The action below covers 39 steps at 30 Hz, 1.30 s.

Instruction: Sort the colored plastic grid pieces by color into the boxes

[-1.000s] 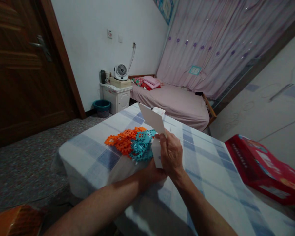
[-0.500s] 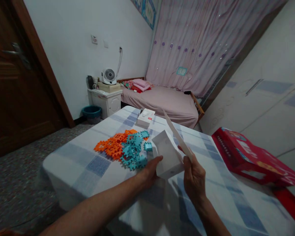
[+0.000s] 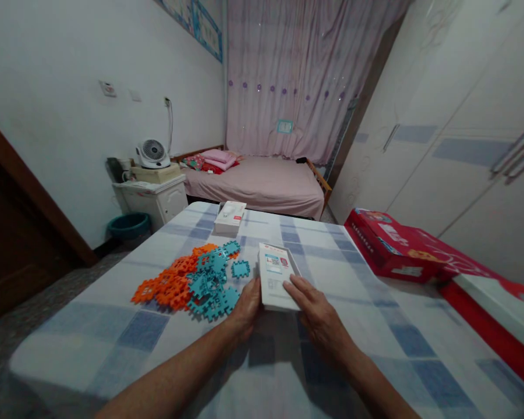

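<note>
Low over the table, a shallow white box (image 3: 297, 269) is held between my two hands. A white card (image 3: 273, 295) printed with a QR code and text lies across the open side of the box, leaving part of its right wall showing. My left hand (image 3: 247, 307) grips the left side of the box, its fingers partly hidden. My right hand (image 3: 318, 311) has its fingers bent over the card's lower right, with the thumb out of sight. Left of the hands are piles of turquoise notched pieces (image 3: 212, 279) and orange notched pieces (image 3: 170, 284).
Another white box (image 3: 230, 217), with a printed card on it, stands at the table's far edge. Large red boxes (image 3: 393, 247) lie on the right side. A blue-and-white checked cloth (image 3: 144, 331) covers the table. Beyond is a bed (image 3: 262, 180).
The card, raised in my right hand before, now lies on the box with its printed side up. My right hand has come down onto it. The view has turned to the right.
</note>
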Available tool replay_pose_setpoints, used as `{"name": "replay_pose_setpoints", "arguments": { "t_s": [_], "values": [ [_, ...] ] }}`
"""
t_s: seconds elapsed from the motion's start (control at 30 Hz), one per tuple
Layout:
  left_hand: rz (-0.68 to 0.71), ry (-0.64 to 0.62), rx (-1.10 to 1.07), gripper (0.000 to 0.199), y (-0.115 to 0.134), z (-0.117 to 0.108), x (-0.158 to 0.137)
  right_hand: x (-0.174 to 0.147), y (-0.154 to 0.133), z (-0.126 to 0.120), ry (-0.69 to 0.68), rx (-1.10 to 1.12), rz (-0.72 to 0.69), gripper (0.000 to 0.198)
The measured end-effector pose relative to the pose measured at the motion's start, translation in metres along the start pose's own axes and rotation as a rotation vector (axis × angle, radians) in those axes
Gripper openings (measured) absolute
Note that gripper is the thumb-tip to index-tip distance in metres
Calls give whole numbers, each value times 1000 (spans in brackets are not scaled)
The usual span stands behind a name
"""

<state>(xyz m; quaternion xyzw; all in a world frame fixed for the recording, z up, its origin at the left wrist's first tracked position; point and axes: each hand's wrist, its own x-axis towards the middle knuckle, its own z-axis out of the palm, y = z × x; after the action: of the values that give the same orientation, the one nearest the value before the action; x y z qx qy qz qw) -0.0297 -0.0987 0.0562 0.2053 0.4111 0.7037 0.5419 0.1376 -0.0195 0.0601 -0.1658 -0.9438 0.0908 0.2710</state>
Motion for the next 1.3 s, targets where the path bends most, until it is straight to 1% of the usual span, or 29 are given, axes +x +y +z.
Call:
{"name": "replay_pose_setpoints", "arguments": {
  "t_s": [0.07,0.13,0.2,0.23,0.3,0.37,0.43,0.5,0.53,0.57,0.6,0.67,0.7,0.73,0.8,0.87,0.9,1.0,1.07,1.13,1.23,1.3],
  "values": [
    [-52,35,-40,57,3,2,0,-3,1,6,-27,28,32,63],
    [-105,49,-90,61,6,5,1,-5,0,10,-42,68,69,58],
    [-118,50,-91,59,8,8,3,-7,-1,11,-38,132,97,54],
    [-110,66,-75,58,7,9,4,-9,-1,11,-28,180,107,55],
    [-88,114,-56,58,3,9,5,-11,-1,10,13,312,160,63],
    [-60,138,-69,55,-2,9,6,-11,0,8,69,506,298,72],
    [-27,122,-81,53,-8,9,7,-9,2,6,143,735,520,70],
    [-3,97,-57,57,-12,11,9,-4,3,5,197,944,768,65],
    [2,83,-40,60,-12,13,10,0,3,4,202,1030,861,66],
    [6,68,-22,63,-12,16,12,4,2,3,185,1108,914,67],
    [11,55,-8,65,-12,18,14,9,2,2,156,1180,926,67],
    [48,20,5,63,-12,21,20,21,2,-1,110,1297,868,62],
    [78,13,5,59,-12,21,23,27,4,-3,116,1330,841,58],
    [105,22,1,56,-14,20,27,35,7,-3,142,1343,837,53],
    [124,88,8,52,-19,16,33,52,19,-2,226,1315,884,42],
    [116,159,57,50,-26,12,38,75,36,4,288,1244,943,31],
    [111,169,98,47,-29,11,39,87,45,9,296,1205,966,27],
    [114,92,221,35,-35,9,40,131,68,34,258,1119,1017,20],
    [101,44,254,29,-36,8,41,163,79,54,224,1084,1044,18],
    [94,30,257,27,-37,7,43,192,85,74,200,1049,1053,18],
    [90,27,259,27,-39,5,45,226,90,94,162,987,1003,24],
    [91,32,256,27,-39,4,45,239,91,99,142,927,929,31]
  ]
}}
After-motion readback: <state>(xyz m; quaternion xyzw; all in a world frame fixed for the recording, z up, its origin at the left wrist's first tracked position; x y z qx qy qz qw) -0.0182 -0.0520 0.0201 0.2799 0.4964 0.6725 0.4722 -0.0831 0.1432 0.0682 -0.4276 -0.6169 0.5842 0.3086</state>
